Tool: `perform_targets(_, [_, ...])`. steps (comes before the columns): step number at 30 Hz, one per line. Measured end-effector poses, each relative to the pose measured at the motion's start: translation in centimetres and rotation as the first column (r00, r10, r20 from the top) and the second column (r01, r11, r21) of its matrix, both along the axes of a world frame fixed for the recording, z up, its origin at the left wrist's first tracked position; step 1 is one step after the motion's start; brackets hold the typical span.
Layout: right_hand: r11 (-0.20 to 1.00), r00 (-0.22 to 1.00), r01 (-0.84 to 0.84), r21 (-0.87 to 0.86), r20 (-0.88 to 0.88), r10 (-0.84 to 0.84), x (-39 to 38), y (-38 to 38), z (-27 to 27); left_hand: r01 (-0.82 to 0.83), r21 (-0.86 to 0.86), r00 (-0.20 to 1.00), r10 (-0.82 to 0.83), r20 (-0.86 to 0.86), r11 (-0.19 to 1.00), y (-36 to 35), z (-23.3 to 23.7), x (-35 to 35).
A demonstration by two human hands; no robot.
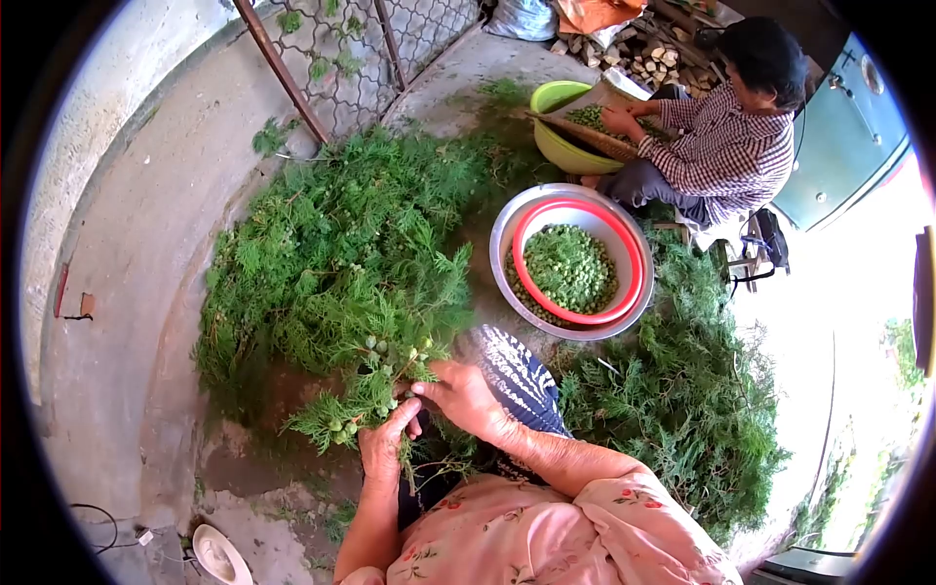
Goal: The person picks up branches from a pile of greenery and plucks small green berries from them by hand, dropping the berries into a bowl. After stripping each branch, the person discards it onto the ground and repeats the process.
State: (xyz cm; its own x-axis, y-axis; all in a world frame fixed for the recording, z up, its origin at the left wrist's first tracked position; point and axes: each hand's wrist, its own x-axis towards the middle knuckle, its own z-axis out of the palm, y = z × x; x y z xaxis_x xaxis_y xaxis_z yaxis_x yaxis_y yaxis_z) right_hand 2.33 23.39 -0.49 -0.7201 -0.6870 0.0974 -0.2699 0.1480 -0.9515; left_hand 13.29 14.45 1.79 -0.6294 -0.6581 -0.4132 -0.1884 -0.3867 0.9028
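My left hand (383, 447) is closed around the stem of a leafy evergreen sprig (366, 392) that carries several round green cones. On the same sprig, my right hand (470, 398) has its thumb and fingers pinched together, close to my left thumb; what lies between those fingertips is hidden. Beyond my hands a large heap of cut evergreen branches (331, 244) covers the floor. To the right of it, a red-rimmed basin (639, 268) full of small green cones (565, 268) sits inside a wider metal basin (500, 239).
Another person (726, 136) sits at the upper right, hands over a woven tray (595, 136) on a yellow-green tub (558, 156). More branches (673, 390) lie to my right. A wire-mesh panel (341, 58), stacked firewood (663, 63) and a white hat-like object (220, 556) are around.
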Motion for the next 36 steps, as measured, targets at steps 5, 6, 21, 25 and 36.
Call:
perform_targets(5, [0.996, 0.998, -0.040, 0.079, 0.043, 0.037, 0.4, -0.1, -0.1, 0.042, -0.001, 0.999, -0.042, -0.011, 0.999, -0.3, -0.9, 0.7])
perform_targets(6, [0.994, 0.997, -0.056, 0.097, 0.051, 0.051, 0.4, 0.0, -0.2, 0.061, -0.031, 0.996, -0.063, -0.069, 0.998, -0.5, -1.6, 0.9])
perform_targets(21, [0.571, 0.243, 0.214, 0.792, -0.609, 0.755, 0.6, 0.3, -3.4, 0.064, -0.009, 0.998, -0.064, 0.017, 0.998, -0.2, -0.5, 0.4])
perform_targets(25, [0.575, 0.356, 0.104, 0.812, -0.570, 0.740, 0.7, 0.8, -1.4, 0.072, -0.039, 0.997, -0.073, -0.033, 0.997, -0.1, -0.7, 0.3])
perform_targets(36, [0.978, 0.858, -0.133, -0.162, 0.474, 0.195, 0.2, 0.5, 0.8, 0.027, 0.000, 0.999, -0.027, -0.033, 1.000, -0.4, -0.8, 0.3])
